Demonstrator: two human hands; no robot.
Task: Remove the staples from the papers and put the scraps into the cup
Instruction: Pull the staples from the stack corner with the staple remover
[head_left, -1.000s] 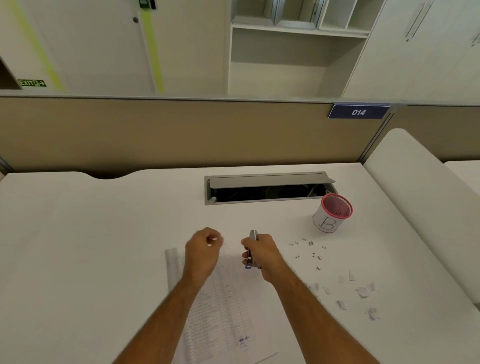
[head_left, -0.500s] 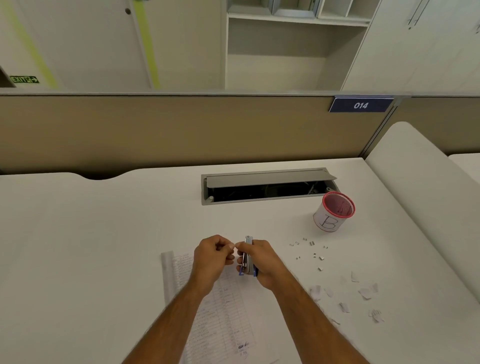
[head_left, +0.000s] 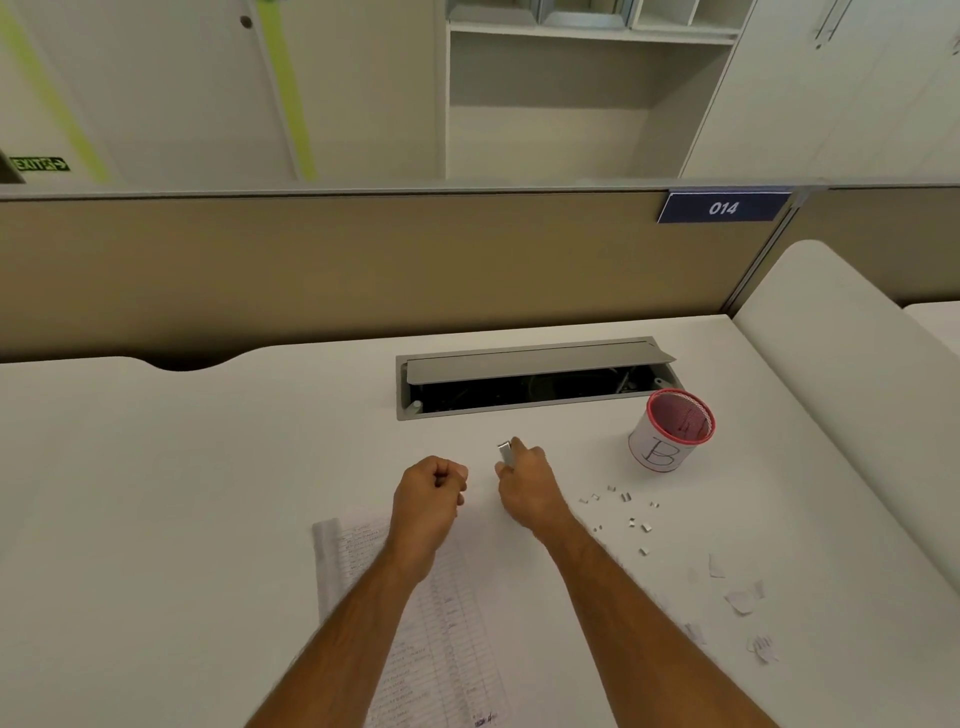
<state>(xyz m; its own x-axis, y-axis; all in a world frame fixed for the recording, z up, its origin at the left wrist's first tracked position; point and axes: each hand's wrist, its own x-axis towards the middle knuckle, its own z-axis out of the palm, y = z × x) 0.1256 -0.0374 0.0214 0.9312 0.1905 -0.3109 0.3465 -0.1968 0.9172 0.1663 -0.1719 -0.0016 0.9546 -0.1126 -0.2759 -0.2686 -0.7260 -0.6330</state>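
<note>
The stapled papers (head_left: 441, 623), printed with a table, lie on the white desk (head_left: 208, 493) under both forearms. My left hand (head_left: 428, 499) hovers over their top edge, curled into a fist with the thumb against the fingers; nothing shows between them. A little to its right, my right hand (head_left: 527, 491) grips a staple remover (head_left: 505, 453), whose silver tip sticks up past the fingers. The white cup (head_left: 667, 441), with a red rim and a "B" on its side, stands to the right. Several loose staples (head_left: 626, 512) and torn paper scraps (head_left: 737, 597) lie on the desk below the cup.
An open cable hatch (head_left: 535, 379) with a grey flap sits in the desk just beyond my hands. A tan partition (head_left: 363, 270) closes the back. A white rounded divider (head_left: 841, 374) borders the right side, close to the cup.
Half a second ago my hands met at the tool's tip. They have since drawn apart, the left going left and the right going slightly forward with the tool.
</note>
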